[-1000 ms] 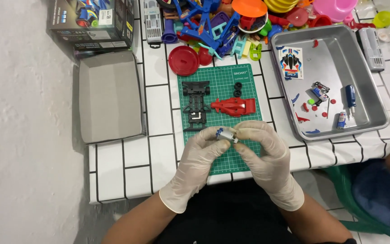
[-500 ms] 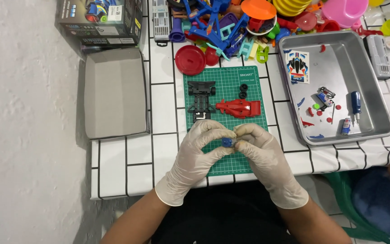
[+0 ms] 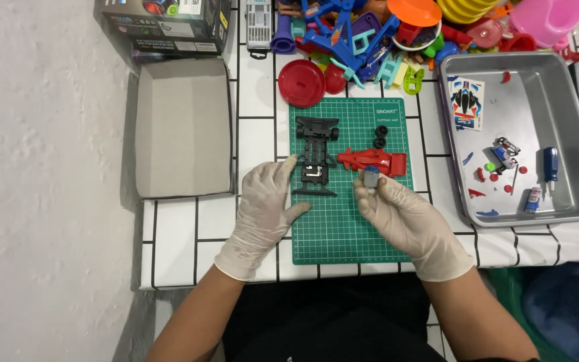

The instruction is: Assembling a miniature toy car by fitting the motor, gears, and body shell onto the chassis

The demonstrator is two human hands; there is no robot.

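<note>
Both my hands wear white gloves over a green cutting mat (image 3: 343, 228). My right hand (image 3: 403, 218) pinches a small grey and blue motor (image 3: 370, 177) upright between its fingertips. My left hand (image 3: 266, 208) is spread flat at the mat's left edge, its fingertips beside a black toy car chassis (image 3: 316, 161). A red toy car body (image 3: 372, 161) lies just beyond the motor. Two small black wheels (image 3: 381, 135) sit further back on the mat.
A metal tray (image 3: 571, 127) at the right holds a sticker sheet (image 3: 466, 102), a blue screwdriver (image 3: 551, 166), a small battery and red bits. A grey box lid (image 3: 182, 127) lies left. Colourful plastic toys (image 3: 383, 33) and a red disc (image 3: 301, 83) crowd the back.
My hands were together working the small motor; they have parted. The left hand moved left to the chassis, the right keeps the motor and lifted it toward the red body.
</note>
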